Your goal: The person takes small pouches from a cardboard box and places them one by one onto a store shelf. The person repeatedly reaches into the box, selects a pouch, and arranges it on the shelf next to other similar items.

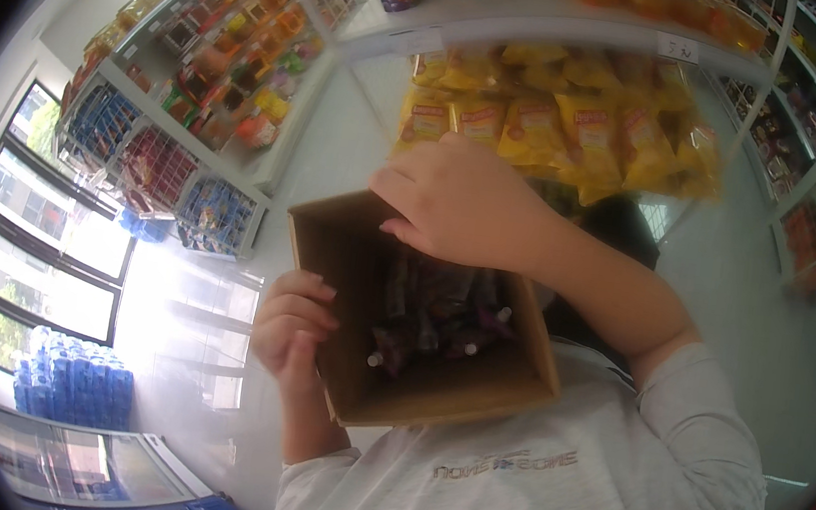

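Observation:
An open cardboard box (436, 409) is held tilted in front of my chest, its opening facing up toward me. Several small dark purple packs with white round tips (439, 311) lie in its shadowed inside; their kind is hard to tell. My left hand (298, 325) grips the box's left wall, fingertips over the edge. Across the far side reaches my right hand (452, 196), its thumb inside and its fingers closed at the far rim. Just beyond that hand, yellow snack bags (532, 129) stand in rows on a lower shelf, partly covered by it.
A white shelf edge (539, 32) with a handwritten price tag (678, 48) runs above the yellow bags. Stocked racks (227, 53) stand left, more shelving (807, 134) right. Wire baskets (161, 166), stacked blue-tinted bottles (73, 379) and a glass-topped freezer (82, 463) are at the left.

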`<state>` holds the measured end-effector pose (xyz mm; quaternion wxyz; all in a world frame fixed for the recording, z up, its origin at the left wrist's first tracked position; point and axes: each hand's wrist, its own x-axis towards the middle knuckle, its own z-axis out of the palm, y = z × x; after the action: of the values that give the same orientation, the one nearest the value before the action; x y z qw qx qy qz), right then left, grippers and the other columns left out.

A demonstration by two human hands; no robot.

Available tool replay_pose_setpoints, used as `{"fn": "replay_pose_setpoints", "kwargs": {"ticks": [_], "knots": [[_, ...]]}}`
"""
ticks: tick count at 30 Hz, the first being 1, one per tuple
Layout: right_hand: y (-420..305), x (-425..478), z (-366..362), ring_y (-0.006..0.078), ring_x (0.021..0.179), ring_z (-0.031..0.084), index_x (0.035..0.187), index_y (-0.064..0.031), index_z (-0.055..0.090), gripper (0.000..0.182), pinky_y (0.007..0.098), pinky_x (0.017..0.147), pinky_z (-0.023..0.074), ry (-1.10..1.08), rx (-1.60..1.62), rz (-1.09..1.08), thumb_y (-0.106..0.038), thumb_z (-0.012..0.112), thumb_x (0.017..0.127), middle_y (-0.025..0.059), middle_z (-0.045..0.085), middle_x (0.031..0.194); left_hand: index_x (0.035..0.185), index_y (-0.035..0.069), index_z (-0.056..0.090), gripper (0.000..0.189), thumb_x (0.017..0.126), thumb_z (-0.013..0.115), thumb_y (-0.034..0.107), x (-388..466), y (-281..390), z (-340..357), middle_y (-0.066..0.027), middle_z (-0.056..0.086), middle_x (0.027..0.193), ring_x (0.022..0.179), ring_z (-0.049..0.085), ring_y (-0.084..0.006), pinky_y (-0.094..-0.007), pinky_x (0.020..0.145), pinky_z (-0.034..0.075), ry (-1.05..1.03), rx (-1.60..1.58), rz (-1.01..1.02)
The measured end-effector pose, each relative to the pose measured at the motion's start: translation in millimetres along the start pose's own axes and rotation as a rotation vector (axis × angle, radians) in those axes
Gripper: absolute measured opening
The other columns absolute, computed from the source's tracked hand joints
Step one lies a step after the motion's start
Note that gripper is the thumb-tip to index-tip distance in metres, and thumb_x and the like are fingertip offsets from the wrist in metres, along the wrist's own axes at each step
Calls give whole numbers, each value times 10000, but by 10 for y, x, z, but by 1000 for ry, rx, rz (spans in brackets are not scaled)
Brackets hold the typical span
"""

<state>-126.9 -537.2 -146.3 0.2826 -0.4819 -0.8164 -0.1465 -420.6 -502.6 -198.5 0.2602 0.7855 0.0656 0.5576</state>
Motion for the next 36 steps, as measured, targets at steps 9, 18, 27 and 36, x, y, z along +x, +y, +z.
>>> {"fn": "replay_pose_setpoints", "kwargs": {"ticks": [9, 18, 27, 36], "knots": [[900, -495, 36, 382, 1199, 739, 1313, -97, 725, 435, 513, 1027, 581, -38, 59, 229, -396, 807, 1009, 130, 789, 1237, 709, 29, 549, 390, 1024, 593, 254, 259, -490, 767, -90, 531, 709, 794, 582, -297, -585, 1105, 469, 50, -356, 35], [932, -757, -159, 381, 1211, 731, 1349, -94, 725, 426, 494, 1035, 577, -45, 65, 389, -352, 811, 1021, 124, 787, 1268, 649, 112, 487, 440, 1069, 559, 224, 387, -550, 889, -46, 532, 645, 804, 596, -282, -571, 1119, 442, -65, -468, 32], [865, -729, -124, 378, 1187, 730, 1313, -89, 728, 399, 500, 1019, 578, -47, 37, 330, -353, 808, 1025, 120, 781, 1241, 714, 60, 524, 295, 984, 586, 163, 277, -460, 790, -80, 546, 726, 830, 599, -298, -577, 1117, 456, -100, -425, 74], [584, -547, -199, 350, 1268, 687, 1399, -123, 704, 482, 496, 1083, 550, -35, -85, 171, -335, 841, 989, 96, 733, 1320, 690, 56, 523, 321, 977, 615, 167, 149, -183, 762, -87, 544, 693, 787, 588, -317, -597, 1079, 470, -6, -267, 73]]}}
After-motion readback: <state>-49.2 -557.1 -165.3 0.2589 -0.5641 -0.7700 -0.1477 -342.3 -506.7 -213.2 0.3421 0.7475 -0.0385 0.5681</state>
